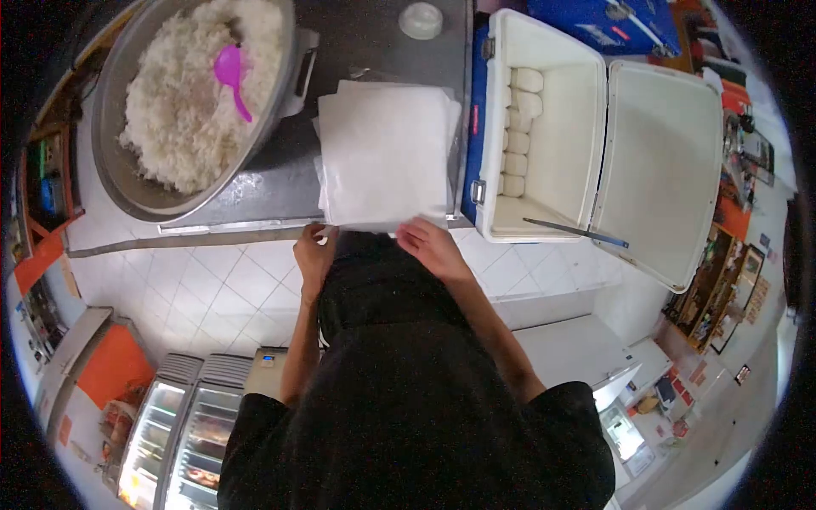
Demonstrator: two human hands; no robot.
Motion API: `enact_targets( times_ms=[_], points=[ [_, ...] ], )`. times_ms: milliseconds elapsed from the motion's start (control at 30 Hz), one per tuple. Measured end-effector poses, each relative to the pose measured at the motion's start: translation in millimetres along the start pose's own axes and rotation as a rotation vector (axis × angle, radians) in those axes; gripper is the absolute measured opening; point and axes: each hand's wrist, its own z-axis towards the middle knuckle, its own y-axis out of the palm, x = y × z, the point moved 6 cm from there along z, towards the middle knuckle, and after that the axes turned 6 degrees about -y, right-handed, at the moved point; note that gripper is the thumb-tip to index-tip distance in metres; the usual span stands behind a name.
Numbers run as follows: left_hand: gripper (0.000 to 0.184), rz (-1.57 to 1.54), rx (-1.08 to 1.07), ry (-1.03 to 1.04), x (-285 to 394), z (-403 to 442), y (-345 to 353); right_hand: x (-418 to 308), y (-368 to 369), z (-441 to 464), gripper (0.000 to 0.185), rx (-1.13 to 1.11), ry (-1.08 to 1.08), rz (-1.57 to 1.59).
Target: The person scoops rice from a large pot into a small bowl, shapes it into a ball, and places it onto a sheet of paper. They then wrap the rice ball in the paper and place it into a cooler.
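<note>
A stack of white paper sheets (387,153) lies on the dark counter in front of me, its layers slightly askew. My left hand (315,257) is at the near left corner, thumb and fingers pinched on the paper's edge. At the near right corner, my right hand (432,248) has its fingers curled onto the edge of the paper. How many sheets each hand grips is hidden. Left of the stack stands a large metal pot (144,204) of cooked white rice (183,110). A purple scoop (229,70) rests on the rice.
An open white-lined cooler (557,144) stands right of the counter (348,42), with several white wrapped bundles (516,142) along its left wall. Its lid (663,170) is swung out to the right. A small round clear container (421,20) sits at the counter's back.
</note>
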Motion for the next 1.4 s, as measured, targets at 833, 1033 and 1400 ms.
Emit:
enact_targets(
  times_ms=[833, 1033, 1400],
  points=[
    [0.025, -0.477, -0.258, 0.167, 17, 24, 3, 37, 28, 28, 0.043, 0.877, 0.180, 0.685],
    [0.024, -0.521, -0.277, 0.128, 13, 25, 5, 35, 21, 44, 0.038, 0.602, 0.068, 0.494],
    [0.033, -0.575, -0.352, 0.089, 7, 23, 17, 9, 28, 80, 0.027, 0.632, -0.127, 0.385]
  ],
)
